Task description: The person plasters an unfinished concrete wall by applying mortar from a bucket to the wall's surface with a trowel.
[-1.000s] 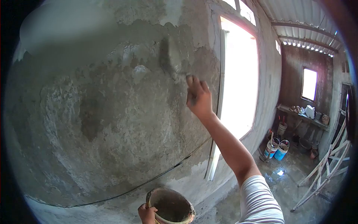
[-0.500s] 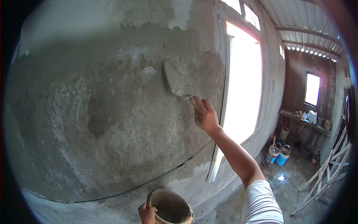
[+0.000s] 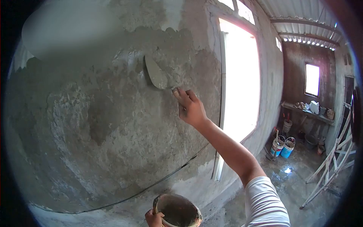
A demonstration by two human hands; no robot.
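My right hand (image 3: 191,106) is closed around the handle of a trowel (image 3: 155,73), with the arm stretched up toward the wall. The pointed blade lies close over the patchy grey plaster wall (image 3: 124,140), its tip up and to the left. Damp, darker mortar spreads around and above the blade. Low in the view, my left hand (image 3: 154,218) grips the rim of a bucket (image 3: 198,217). Its open mouth tilts toward me, with dark grey mortar inside and smears along the rim.
A cable (image 3: 151,185) runs across the lower wall. Right of the trowel is a bright window opening (image 3: 240,79). Farther off stand paint buckets (image 3: 287,148), a shelf (image 3: 314,119) with bags and a white wooden trestle (image 3: 334,166) on the wet floor (image 3: 281,185).
The trowel has moved left across the wall in my right hand, and its blade shows more broadly. My left hand still holds the bucket; the view has shifted slightly.
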